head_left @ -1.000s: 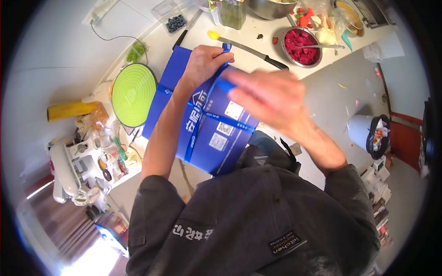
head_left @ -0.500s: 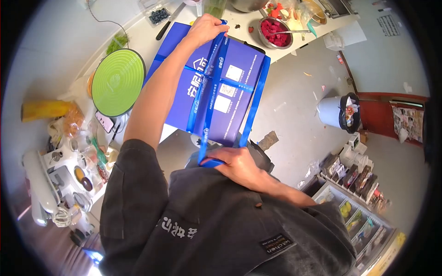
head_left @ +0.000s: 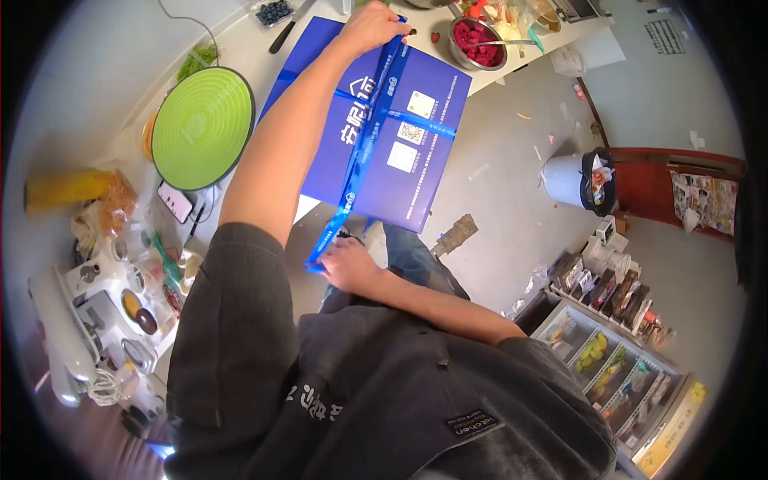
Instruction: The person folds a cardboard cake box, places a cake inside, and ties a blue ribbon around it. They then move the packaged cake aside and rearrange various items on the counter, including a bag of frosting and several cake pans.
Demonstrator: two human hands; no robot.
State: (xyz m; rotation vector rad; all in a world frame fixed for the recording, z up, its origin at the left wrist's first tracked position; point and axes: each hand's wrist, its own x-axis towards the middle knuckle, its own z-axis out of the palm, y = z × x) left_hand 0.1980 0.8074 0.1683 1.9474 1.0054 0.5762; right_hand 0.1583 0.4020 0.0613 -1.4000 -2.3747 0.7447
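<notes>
A purple-blue box with white lettering and printed squares lies on the white table. Blue ribbon runs along its lid and crosses it sideways. My left hand is at the box's far edge, fingers closed on the ribbon there. Close to my body, beyond the box's near edge, my right hand grips the same ribbon, which stretches straight between both hands. The undersides of the box and ribbon are hidden.
Left of the box is a green round turntable, with a phone nearby. A knife and a metal bowl of red cubes stand at the back. A stand mixer is at far left, a bin at right.
My right hand has moved left and slightly up, pulling the ribbon, whose loose loop at the box's right is gone. The left hand still pinches the ribbon at the far edge.
</notes>
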